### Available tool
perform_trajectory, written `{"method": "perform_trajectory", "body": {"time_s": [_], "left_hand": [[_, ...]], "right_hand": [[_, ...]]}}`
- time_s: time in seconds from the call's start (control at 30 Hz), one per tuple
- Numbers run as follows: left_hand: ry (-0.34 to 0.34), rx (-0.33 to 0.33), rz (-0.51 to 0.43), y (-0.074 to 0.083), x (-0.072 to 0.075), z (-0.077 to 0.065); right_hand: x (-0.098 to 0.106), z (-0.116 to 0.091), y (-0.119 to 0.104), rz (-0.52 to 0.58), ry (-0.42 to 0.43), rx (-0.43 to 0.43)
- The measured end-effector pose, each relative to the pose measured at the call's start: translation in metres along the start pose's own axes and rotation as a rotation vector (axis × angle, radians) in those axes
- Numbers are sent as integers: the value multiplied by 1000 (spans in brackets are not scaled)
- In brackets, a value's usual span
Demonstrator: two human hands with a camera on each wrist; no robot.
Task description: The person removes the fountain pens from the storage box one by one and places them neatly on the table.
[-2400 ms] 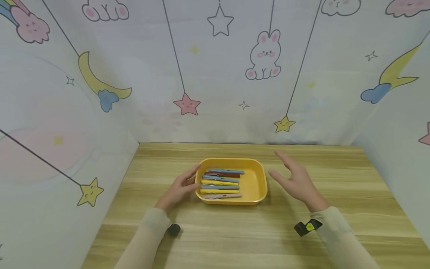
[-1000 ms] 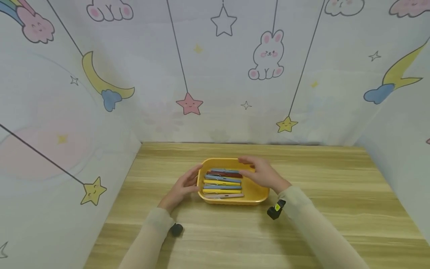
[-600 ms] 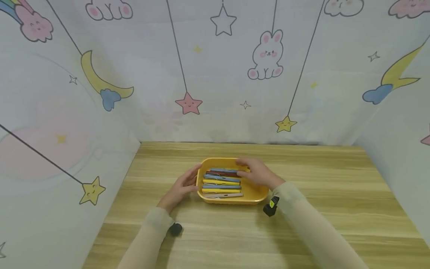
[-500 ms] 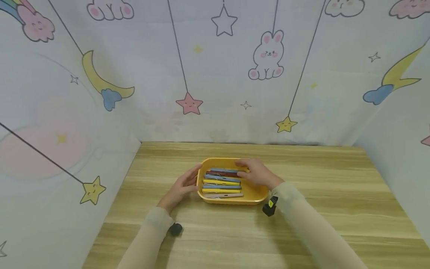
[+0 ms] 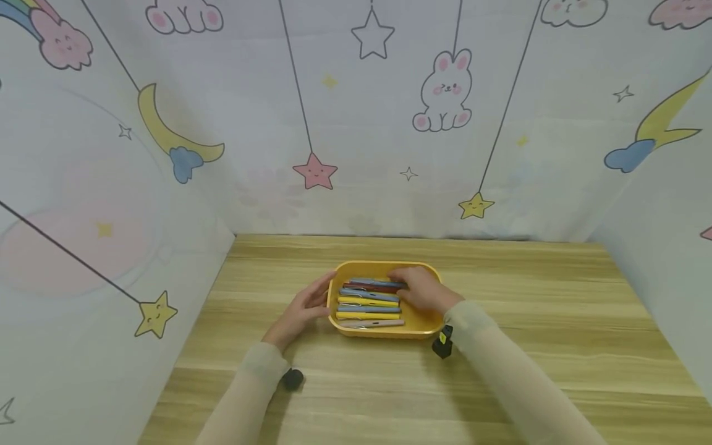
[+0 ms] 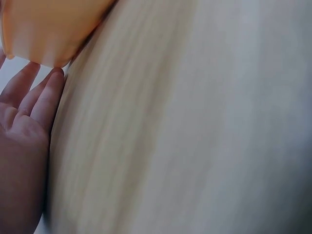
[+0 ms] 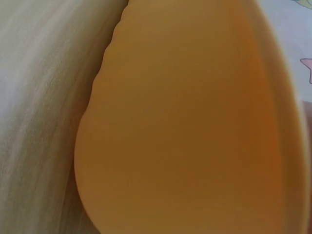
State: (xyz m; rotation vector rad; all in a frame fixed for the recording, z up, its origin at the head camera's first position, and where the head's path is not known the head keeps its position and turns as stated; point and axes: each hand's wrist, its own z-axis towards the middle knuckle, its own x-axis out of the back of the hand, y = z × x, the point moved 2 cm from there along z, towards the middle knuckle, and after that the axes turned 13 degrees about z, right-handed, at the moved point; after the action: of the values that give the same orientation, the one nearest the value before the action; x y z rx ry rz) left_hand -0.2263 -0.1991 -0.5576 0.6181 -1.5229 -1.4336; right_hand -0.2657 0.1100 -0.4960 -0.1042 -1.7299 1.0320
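A yellow-orange plastic tray sits on the table with several clipped pens lying side by side in its left part. At the back is a blue-grey pen, with a maroon pen just in front of it. Yellow pens, more blue-grey ones and a pale pinkish pen lie nearer. My left hand has its spread fingers against the tray's left end. My right hand reaches into the tray, index finger and thumb apart around the right ends of the two back pens. In the right wrist view the tray wall hides most of that hand.
The wood-grain table extends in front of the tray and to both sides. A white curtain printed with stars, a rabbit and clouds hangs behind it. Small black wrist cameras are strapped at both cuffs, the right one just below the tray corner.
My right hand has come left from beyond the tray's right side into it, then lowered to the ends of the back pens. My left hand stays at the tray's left end.
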Motion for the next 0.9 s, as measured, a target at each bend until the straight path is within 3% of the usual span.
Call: {"method": "perform_trajectory", "body": {"time_s": [0.27,0.9], "left_hand": [[-4,12,0,0,1,-1],[-8,10,-9,4,0,-1]], "right_hand": [[-4,5,-3,-50,-10,16],[-13,10,-2,-116,63,-21]]}}
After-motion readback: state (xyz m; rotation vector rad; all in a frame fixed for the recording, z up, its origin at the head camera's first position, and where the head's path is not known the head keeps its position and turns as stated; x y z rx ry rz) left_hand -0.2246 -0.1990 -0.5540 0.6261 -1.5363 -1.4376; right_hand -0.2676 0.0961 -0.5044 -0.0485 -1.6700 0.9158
